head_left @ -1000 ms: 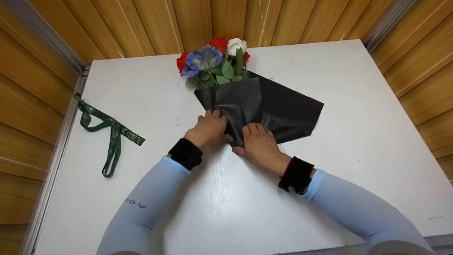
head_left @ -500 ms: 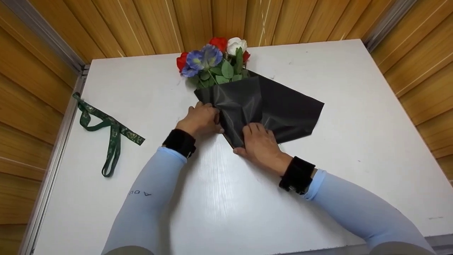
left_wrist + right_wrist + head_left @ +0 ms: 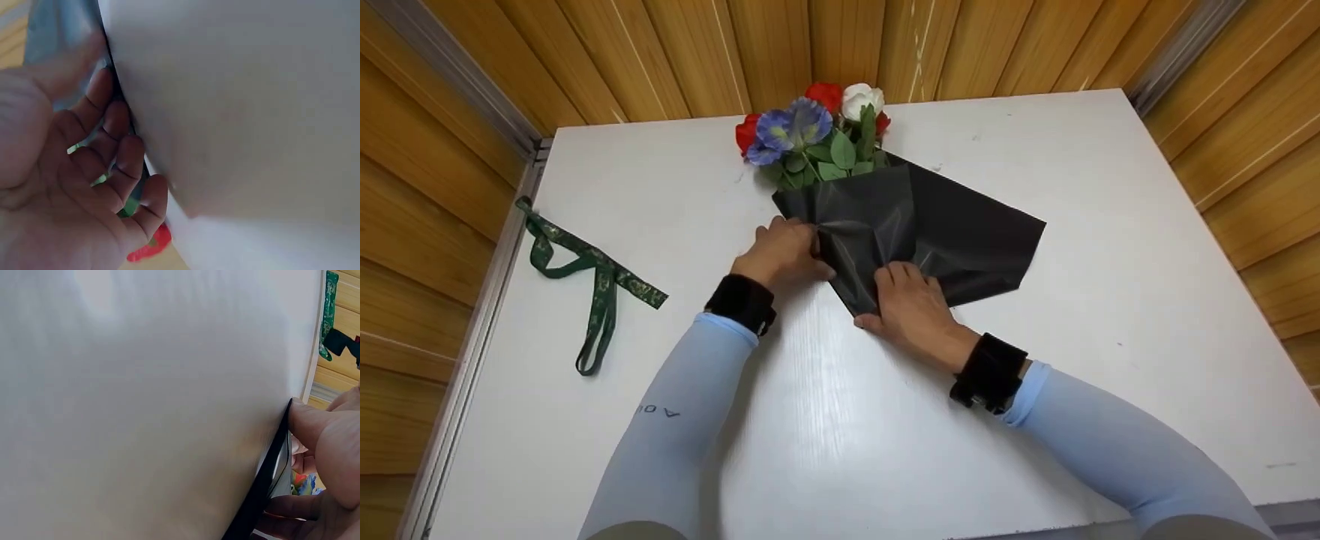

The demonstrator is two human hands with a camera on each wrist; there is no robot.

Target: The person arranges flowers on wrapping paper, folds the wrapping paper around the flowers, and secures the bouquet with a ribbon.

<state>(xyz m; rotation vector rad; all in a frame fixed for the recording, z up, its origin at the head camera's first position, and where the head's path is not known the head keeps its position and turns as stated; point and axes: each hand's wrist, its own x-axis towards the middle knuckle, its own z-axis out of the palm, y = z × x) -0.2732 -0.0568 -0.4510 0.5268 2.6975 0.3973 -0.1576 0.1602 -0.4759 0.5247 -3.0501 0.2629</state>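
Observation:
A bouquet of red, white and blue-violet flowers (image 3: pixel 795 129) with green leaves lies on the white table, its lower part wrapped in black wrapping paper (image 3: pixel 979 232). At the paper's left edge, my left hand (image 3: pixel 780 255) holds that edge with curled fingers; the left wrist view shows the fingertips in a row along it. My right hand (image 3: pixel 913 309) grips the folded lower part of the wrap, fingers on top and thumb by the bottom corner. In the right wrist view the thumb (image 3: pixel 309 424) meets the pointed tip of the paper. The stems are hidden inside.
A dark green patterned ribbon (image 3: pixel 601 281) lies loosely looped on the left side of the white table (image 3: pixel 1110 375). Wood-panelled walls (image 3: pixel 960 45) stand behind and at both sides. A wide flap of the paper spreads out to the right.
My left hand has moved a little up and left along the paper's edge, uncovering more of the lower wrap. The right hand, flowers and ribbon have stayed in place.

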